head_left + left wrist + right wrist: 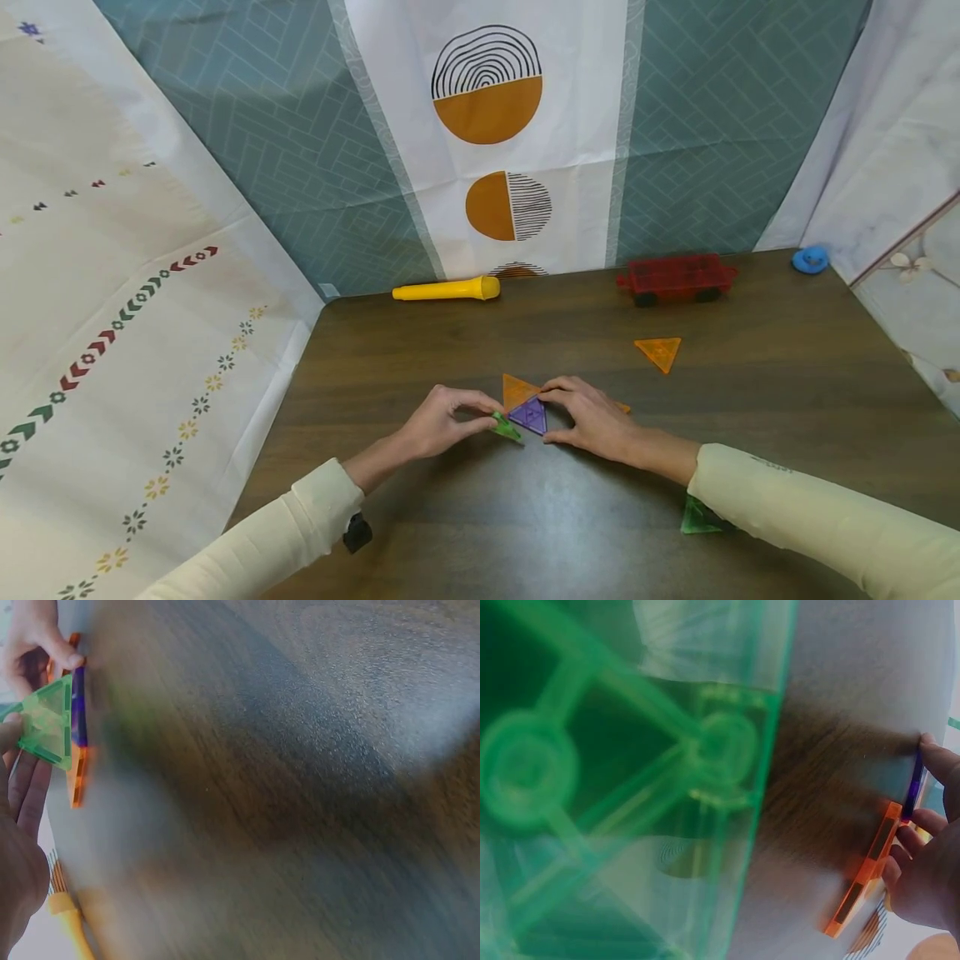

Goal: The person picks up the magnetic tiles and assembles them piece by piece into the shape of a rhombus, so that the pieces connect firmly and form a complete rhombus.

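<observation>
Dark wood table [750, 433], patterned cloth behind. Left hand [435, 425] pinches green triangle tile [506, 427], tilted, edge brought against purple triangle tile [529, 415], likely to join them. Right hand [592, 417], fingers curled, steadies purple tile and orange tile [517, 390] beside it. Farther out: loose orange triangle [658, 352], red cart [677, 277], yellow tube [447, 289]. No containers seen.

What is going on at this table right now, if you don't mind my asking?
A person in cream sleeves is fitting flat translucent plastic triangle tiles together on the dark wooden table. The left hand pinches a green triangle tile against a purple triangle tile, which the right hand steadies beside an orange triangle tile. Another orange triangle, a red toy wagon and a yellow plastic microphone lie farther back.
</observation>
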The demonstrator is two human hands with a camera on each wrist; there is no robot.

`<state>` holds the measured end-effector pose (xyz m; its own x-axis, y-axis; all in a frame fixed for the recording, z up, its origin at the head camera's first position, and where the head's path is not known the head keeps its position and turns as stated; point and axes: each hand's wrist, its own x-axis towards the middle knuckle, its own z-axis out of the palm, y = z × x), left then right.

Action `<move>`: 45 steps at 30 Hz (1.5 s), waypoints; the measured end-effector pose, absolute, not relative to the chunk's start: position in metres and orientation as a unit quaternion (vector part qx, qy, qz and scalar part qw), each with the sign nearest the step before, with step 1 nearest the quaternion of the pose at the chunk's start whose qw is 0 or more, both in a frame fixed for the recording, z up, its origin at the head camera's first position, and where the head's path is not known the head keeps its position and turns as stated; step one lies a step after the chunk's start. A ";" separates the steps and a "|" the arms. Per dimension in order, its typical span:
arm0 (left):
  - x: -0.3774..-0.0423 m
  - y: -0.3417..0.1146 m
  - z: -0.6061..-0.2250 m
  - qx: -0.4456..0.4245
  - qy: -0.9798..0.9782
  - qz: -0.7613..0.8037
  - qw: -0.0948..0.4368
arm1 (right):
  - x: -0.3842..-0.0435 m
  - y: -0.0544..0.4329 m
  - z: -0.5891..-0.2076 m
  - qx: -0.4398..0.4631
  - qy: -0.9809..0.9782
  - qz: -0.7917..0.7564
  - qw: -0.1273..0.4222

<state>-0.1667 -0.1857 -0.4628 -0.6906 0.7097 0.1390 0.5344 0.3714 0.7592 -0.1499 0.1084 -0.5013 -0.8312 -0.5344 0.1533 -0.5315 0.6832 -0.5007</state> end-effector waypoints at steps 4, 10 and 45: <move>-0.168 -0.180 -0.469 0.383 0.822 0.408 0.100 | -0.150 0.109 -0.501 -0.296 0.915 -0.274 0.001; -0.169 -0.172 -0.476 0.384 0.822 0.408 0.099 | -0.150 0.109 -0.501 -0.298 0.913 -0.278 -0.001; -0.169 -0.161 -0.483 0.383 0.819 0.421 0.074 | -0.149 0.110 -0.503 -0.307 0.909 -0.281 -0.005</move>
<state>-0.1688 -0.1614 -0.4829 -0.6961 0.6895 0.2001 0.5642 0.3529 0.7465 -0.1487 0.1100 -0.5032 -0.8109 -0.5560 0.1824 -0.5618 0.6526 -0.5084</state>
